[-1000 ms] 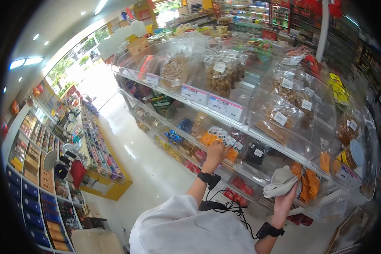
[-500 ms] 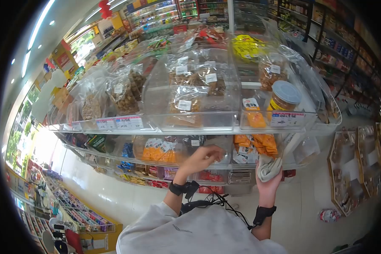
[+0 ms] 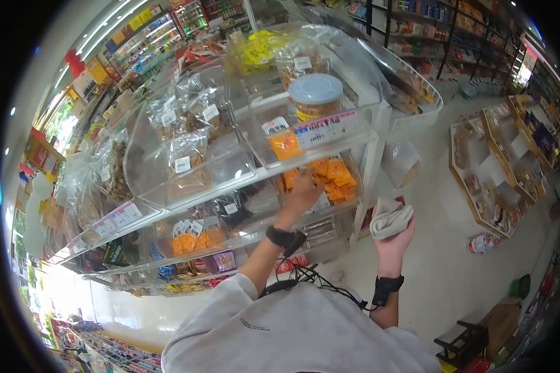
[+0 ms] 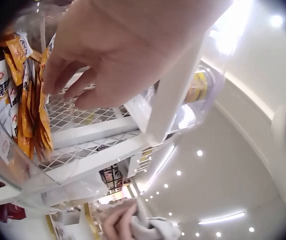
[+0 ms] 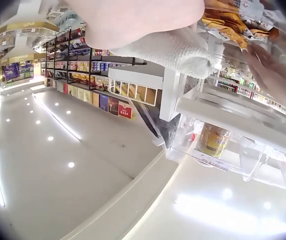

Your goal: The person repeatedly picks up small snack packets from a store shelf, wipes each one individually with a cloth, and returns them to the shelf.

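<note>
My left hand reaches into a clear bin on the lower shelf, among small orange snack packets. In the left wrist view its loosely bent fingers are right beside a row of standing orange-and-white packets, with none between them. My right hand is held out to the right of the shelf, palm up, gripping a folded off-white cloth. Its fingers curl round the cloth in the left wrist view. Knitted or towel-like texture shows on the cloth in the right wrist view.
Above the left hand, the upper shelf's clear front carries a price label before a blue-lidded tub. Bagged brown snacks fill bins to the left. Low wooden display trays and a plastic-wrapped pack are on the floor at right.
The view has swung right along the shelf. My left hand has left the packets farther left and come into the right-hand orange-packet bin. My right hand still holds the cloth, now farther from that bin.
</note>
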A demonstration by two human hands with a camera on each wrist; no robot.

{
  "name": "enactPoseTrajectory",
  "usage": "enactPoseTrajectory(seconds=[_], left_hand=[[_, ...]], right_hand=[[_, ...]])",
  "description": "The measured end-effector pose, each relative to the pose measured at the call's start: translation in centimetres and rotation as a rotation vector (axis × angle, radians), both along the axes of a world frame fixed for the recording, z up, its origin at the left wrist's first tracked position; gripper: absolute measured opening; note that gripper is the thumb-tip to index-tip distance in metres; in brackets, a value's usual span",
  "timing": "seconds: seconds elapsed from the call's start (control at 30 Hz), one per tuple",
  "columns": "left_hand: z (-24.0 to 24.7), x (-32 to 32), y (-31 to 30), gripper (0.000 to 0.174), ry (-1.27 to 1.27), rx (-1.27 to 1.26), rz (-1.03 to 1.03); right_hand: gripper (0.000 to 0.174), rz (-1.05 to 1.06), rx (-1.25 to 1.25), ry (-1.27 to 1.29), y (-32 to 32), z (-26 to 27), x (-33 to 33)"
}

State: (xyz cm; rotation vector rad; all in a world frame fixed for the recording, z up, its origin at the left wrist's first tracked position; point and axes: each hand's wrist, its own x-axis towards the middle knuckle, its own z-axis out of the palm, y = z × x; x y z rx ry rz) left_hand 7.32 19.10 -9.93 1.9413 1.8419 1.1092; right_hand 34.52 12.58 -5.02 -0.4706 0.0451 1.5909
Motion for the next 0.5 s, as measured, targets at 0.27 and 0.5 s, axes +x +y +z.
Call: enactPoseTrajectory(seconds=[0.27, 0.5], left_hand=[[-3.3, 1.1, 4.6, 0.068, 0.404, 0.109, -0.072], [-4.2, 1.2, 4.6, 0.038, 0.398, 0.116, -0.009]], right_hand=[[0.039, -0.002, -0.005, -0.122, 0.6, -1.6, -0.1], [0.039, 0.097, 0.047, -0.097, -0.3, -1.5, -0.2]])
